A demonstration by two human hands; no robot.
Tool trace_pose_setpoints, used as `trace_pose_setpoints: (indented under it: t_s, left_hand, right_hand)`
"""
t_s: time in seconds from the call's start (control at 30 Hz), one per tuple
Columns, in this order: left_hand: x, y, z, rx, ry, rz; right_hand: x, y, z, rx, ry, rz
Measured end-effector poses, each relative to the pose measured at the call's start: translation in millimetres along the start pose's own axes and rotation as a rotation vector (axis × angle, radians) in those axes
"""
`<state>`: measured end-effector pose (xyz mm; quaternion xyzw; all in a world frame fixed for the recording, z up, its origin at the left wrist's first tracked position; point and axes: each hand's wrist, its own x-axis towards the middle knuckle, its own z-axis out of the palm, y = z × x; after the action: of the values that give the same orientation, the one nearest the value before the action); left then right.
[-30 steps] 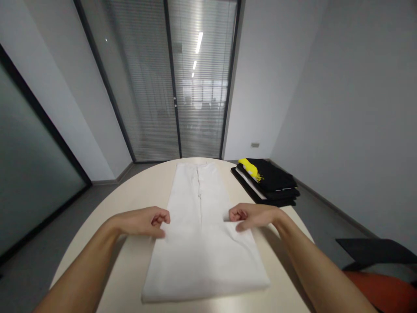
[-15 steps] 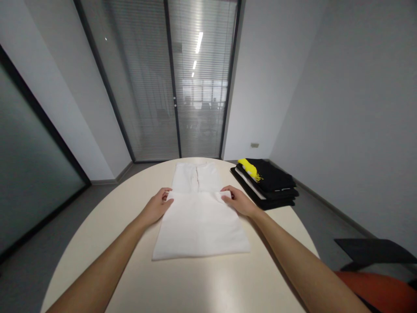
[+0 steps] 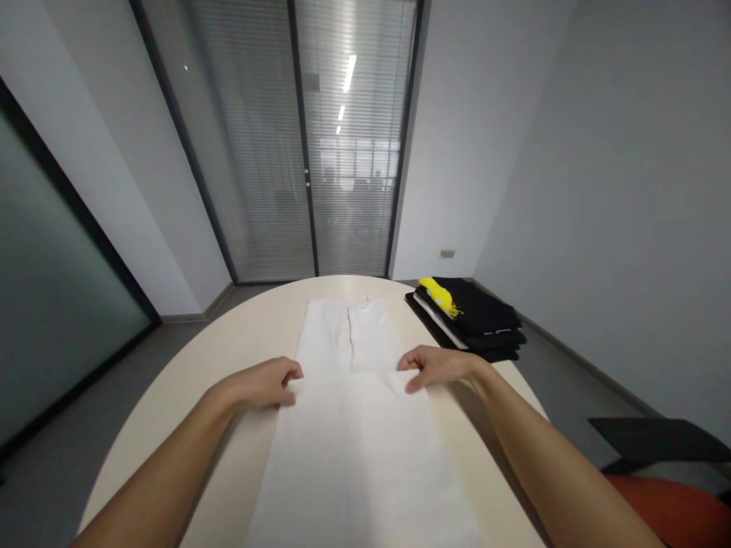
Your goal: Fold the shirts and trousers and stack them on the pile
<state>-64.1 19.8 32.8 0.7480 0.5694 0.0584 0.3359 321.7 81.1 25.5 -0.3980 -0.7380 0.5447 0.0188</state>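
Note:
A white garment (image 3: pixel 354 449) lies on the round cream table (image 3: pixel 188 388), a folded layer covering its near part and running off the bottom of the view. Beyond the fold edge its far part shows a seam down the middle. My left hand (image 3: pixel 268 383) is at the left end of the fold edge, thumb and fingers curled at the cloth's side; whether it grips the cloth is hard to tell. At the right end, my right hand (image 3: pixel 431 367) pinches the corner of the folded layer between thumb and fingers.
A stack of folded dark clothes (image 3: pixel 480 312), with a yellow print on top and a white layer within, sits at the table's back right. An orange and black chair (image 3: pixel 662 495) stands at the lower right. Glass panels with blinds (image 3: pixel 354 213) are beyond the table.
Both hands have moved nearer to me, and the garment has been drawn the same way. Its near edge has passed out of view at the bottom. The left hand's fingers look more parted.

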Motion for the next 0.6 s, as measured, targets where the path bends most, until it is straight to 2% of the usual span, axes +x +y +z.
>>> trace_pose_setpoints:
  t_s: [0.07,0.13,0.23,0.3,0.37,0.43,0.53,0.6]
  left_hand:
    - [-10,8,-2.0,-0.079,-0.191,-0.091]
    - [-18,17,-3.7,-0.121,-0.316,-0.160]
    - [-26,27,-9.8,-0.109,-0.402,-0.113]
    - [-30,29,-17.3,-0.131,-0.377,-0.005]
    - [-32,28,-25.5,-0.195,-0.302,0.103]
    - [-29,25,-30.6,-0.293,-0.156,0.167]
    - [-10,18,-25.1,-0.457,0.228,0.182]
    - [10,10,-12.7,-0.561,0.442,0.179]
  right_hand:
    - [-6,-9,8,0.022,-0.221,0.102]
    - [-9,-18,17,0.003,-0.350,0.165]
    - [-15,-27,24,-0.051,-0.366,0.142]
    - [-19,-30,22,-0.049,-0.314,0.074]
    - [-24,-31,17,-0.001,-0.223,-0.029]
    - [-25,-30,12,0.059,-0.067,-0.158]
    - [-16,-22,6,0.123,0.305,-0.294]
    - [-5,-12,5,0.147,0.533,-0.303]
